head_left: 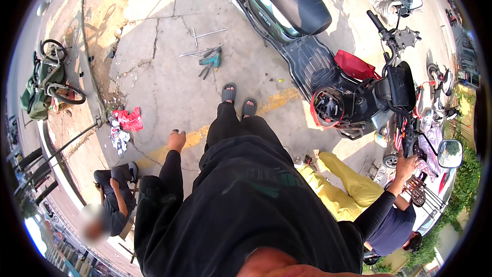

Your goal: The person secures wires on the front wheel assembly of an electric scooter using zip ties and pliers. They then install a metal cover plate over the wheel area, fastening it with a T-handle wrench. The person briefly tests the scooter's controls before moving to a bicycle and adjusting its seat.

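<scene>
My left hand (pixel 177 142) hangs low at my left side with curled fingers; whether it holds anything small is unclear. My right hand (pixel 407 166) grips the black handlebar grip (pixel 407 141) of an electric scooter (pixel 287 2) on my right, just left of its mirror (pixel 450 153). The scooter has a black seat, a red bag (pixel 351 65) at its floorboard and a dark front panel with a red-rimmed opening (pixel 328 107). In front of my sandalled feet, a teal power drill (pixel 210 60) and silver T-handled wrenches (pixel 196 38) lie on the cracked concrete.
A person in yellow trousers (pixel 343 184) is close at my right. Another person in grey (pixel 118 202) sits at lower left. A green bicycle-like vehicle (pixel 54 84) stands beyond a kerb, near red plastic litter (pixel 128 119). More two-wheelers (pixel 435 79) are at the right.
</scene>
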`<action>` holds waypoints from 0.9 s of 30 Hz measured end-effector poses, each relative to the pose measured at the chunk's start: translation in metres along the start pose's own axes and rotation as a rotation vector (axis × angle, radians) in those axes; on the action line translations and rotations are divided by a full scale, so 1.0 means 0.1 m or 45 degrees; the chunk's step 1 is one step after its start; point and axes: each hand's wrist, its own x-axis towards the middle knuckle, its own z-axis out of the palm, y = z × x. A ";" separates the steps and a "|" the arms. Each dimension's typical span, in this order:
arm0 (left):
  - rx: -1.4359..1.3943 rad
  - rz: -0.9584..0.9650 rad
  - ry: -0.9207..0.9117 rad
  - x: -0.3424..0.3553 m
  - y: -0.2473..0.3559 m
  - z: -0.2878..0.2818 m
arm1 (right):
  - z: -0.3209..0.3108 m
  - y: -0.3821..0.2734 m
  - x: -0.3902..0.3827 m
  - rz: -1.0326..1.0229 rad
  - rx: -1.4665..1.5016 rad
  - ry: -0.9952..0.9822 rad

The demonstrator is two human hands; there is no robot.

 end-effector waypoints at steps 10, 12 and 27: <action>-0.204 0.530 0.076 -0.16 1.56 -0.21 | -0.79 -0.49 -0.13 -0.230 0.172 0.415; -0.264 0.509 0.053 -0.31 1.69 -0.25 | -0.99 -1.03 -0.40 -0.410 0.460 0.841; -0.379 -0.180 0.014 -0.64 -0.72 0.19 | 3.05 -3.00 -2.63 -1.033 0.769 -1.387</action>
